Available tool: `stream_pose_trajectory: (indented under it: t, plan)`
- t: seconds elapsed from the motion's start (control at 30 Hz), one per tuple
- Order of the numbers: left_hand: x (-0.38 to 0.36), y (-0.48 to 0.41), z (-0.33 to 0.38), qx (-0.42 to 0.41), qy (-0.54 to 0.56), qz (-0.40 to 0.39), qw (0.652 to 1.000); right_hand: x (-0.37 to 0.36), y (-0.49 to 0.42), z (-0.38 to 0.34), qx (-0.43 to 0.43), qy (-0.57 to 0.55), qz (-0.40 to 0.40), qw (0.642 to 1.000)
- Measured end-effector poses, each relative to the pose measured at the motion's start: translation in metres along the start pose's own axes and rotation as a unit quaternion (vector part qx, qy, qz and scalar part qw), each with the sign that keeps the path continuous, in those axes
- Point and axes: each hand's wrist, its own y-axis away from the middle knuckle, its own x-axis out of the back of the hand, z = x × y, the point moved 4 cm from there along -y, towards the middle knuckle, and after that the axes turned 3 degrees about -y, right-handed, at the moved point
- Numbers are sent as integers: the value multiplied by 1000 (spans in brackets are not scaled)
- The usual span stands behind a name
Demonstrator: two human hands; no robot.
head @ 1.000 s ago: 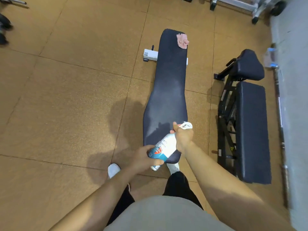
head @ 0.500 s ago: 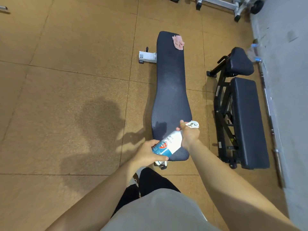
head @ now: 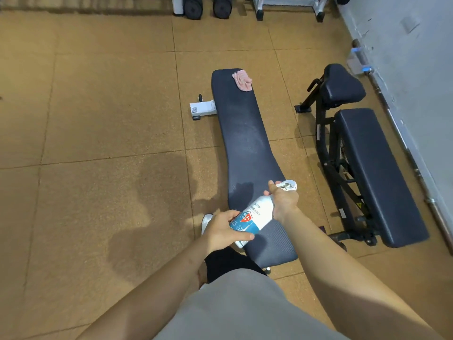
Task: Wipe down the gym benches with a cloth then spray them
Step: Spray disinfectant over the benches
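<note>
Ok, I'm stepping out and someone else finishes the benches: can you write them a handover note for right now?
Left hand grips the spray bottle near its base; right hand grips its trigger head, over the near end of the flat bench.
Pink cloth lies on that bench's far end.
Done, apparently: wiping here; the pad's middle looks faintly misted.
Left: spray the near end, then do the second bench on the right.

Two benches (head: pixel 245 133) (head: pixel 375 173), one cloth (head: pixel 242 81), one bottle (head: pixel 256 215)
</note>
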Motion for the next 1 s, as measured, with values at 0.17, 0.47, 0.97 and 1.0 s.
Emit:
stream_pose_trajectory:
  t: [0.17,0.47,0.97,1.0]
  plan:
    - [44,-45,30,-9,-15,-25,1000,-36,-17,-34,-22,-22,27,999]
    - [101,-103,66,-22,-39,-54,998,-88,-29,-85,-19,-66,27,997]
    - [238,-195,96,-87,-79,-140,983,-226,-29,-151,61,-91,87,990]
    - [251,-201,97,-94,-71,-140,983,-240,-27,-157,72,-83,81,991]
